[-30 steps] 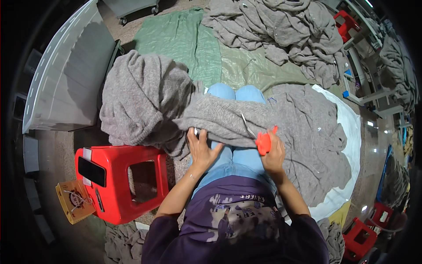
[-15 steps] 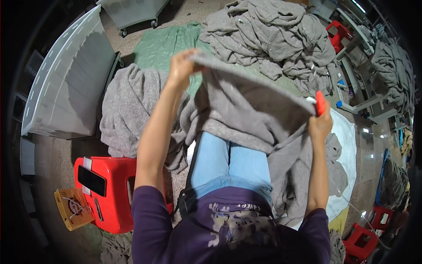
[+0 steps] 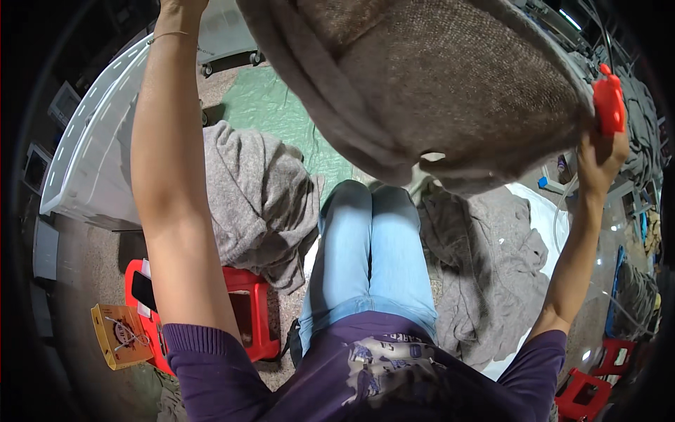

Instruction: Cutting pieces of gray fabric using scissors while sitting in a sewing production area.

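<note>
A grey-brown knitted garment (image 3: 450, 84) hangs spread out in front of me, lifted above my knees, with a small gap showing near its lower edge. My right hand (image 3: 602, 158) is closed at the garment's right edge and also grips a small red plastic tool (image 3: 609, 105), whose kind I cannot make out. At the top left, my left hand (image 3: 184, 4) is raised and mostly cut off by the picture's edge, so its fingers are hidden. On my left lies a heap of light grey knits (image 3: 249, 190); on my right, another grey knit pile (image 3: 492, 267) rests over white sheeting.
A red stool (image 3: 253, 302) stands at my left with a phone (image 3: 143, 290) on it and an orange paper bag (image 3: 119, 336) beside it. Behind are a white wheeled bin (image 3: 98, 162) and green sheeting (image 3: 260, 98). More red stools (image 3: 583, 394) stand at lower right.
Both hands have risen and moved apart, lifting the garment off my lap and up toward the top of the picture. My knees now show, and the far pile is hidden behind the garment.
</note>
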`<state>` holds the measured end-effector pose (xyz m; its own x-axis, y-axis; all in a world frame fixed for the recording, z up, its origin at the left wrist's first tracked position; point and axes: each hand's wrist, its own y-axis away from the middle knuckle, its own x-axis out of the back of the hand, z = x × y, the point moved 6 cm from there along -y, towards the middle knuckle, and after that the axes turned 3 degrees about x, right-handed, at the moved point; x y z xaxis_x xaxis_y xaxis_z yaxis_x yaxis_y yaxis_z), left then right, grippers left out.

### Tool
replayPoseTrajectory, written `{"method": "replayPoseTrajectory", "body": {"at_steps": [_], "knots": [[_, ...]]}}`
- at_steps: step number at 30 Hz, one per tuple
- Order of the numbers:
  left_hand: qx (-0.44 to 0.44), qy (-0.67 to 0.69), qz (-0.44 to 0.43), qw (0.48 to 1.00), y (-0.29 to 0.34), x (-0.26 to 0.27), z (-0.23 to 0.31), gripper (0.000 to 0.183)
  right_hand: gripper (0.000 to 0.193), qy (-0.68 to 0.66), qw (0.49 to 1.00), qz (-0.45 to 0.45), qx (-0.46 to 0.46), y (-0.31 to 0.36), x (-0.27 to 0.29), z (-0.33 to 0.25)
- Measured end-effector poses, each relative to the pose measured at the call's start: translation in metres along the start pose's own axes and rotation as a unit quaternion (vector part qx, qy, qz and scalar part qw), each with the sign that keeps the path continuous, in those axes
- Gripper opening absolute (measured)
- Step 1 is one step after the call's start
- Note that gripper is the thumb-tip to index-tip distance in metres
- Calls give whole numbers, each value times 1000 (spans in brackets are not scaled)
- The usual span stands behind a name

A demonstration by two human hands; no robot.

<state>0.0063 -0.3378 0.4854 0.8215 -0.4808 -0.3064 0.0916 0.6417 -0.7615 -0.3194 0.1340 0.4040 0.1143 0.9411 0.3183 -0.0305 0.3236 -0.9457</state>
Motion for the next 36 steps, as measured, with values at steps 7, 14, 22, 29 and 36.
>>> {"method": "replayPoseTrajectory", "body": {"at_steps": [7, 14, 22, 29, 36], "knots": [[25, -169, -187, 967, 141, 12, 14, 19, 52, -154, 978, -72, -124, 71, 39, -20], [141, -282, -327, 891, 440, 9, 18, 32, 55, -114, 821, -317, -461, 265, 130, -28], [374, -208, -217, 877, 589, 13, 0, 22, 42, -235, 597, -532, -552, 370, 53, -114], [775, -31, 84, 625, 632, 82, -101, 64, 31, -229, 840, -415, -265, 282, -47, -180], [433, 484, 239, 722, 548, 78, -121, 44, 30, -260, 792, -495, -243, 247, -90, -241]]}}
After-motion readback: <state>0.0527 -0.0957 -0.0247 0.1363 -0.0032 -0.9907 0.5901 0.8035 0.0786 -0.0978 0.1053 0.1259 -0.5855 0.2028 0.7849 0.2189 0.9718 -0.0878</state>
